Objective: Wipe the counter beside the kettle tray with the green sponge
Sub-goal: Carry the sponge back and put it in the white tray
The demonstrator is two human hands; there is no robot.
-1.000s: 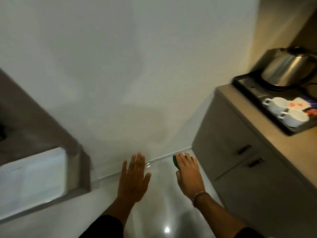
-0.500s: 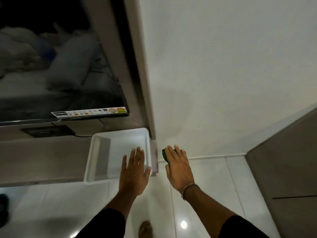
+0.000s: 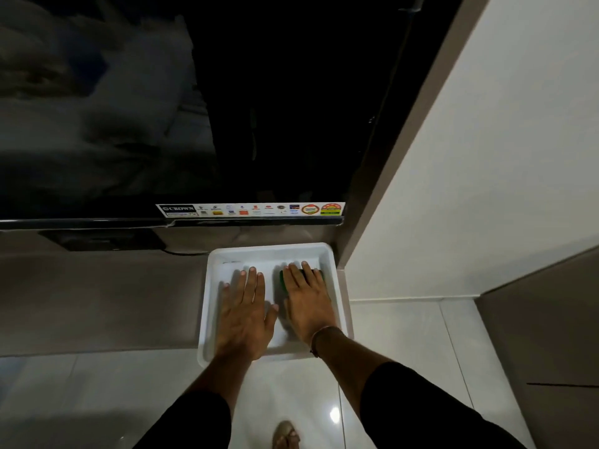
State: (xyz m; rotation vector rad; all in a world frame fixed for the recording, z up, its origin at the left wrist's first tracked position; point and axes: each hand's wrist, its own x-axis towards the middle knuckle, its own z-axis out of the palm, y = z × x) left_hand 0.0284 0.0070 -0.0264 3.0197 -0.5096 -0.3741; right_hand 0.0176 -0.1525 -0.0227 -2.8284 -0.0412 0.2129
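The green sponge (image 3: pixel 282 277) shows as a dark green edge under the fingers of my right hand (image 3: pixel 306 303), which lies flat on top of it inside a white plastic tray (image 3: pixel 334 270). My left hand (image 3: pixel 244 315) is spread flat, palm down, over the tray's left half, holding nothing. Most of the sponge is hidden by my right hand. The kettle tray and its counter are out of view.
The white tray rests on a grey-brown shelf (image 3: pixel 97 303) below a large black TV screen (image 3: pixel 227 108) with a sticker strip. A white wall (image 3: pixel 486 157) rises on the right, a grey cabinet side (image 3: pixel 551 351) at far right. Glossy white floor tiles (image 3: pixel 405 351) and my foot (image 3: pixel 287 435) are below.
My view swung left from the kettle counter to the TV shelf. Both hands moved forward over the white tray, and the right one still covers the sponge.
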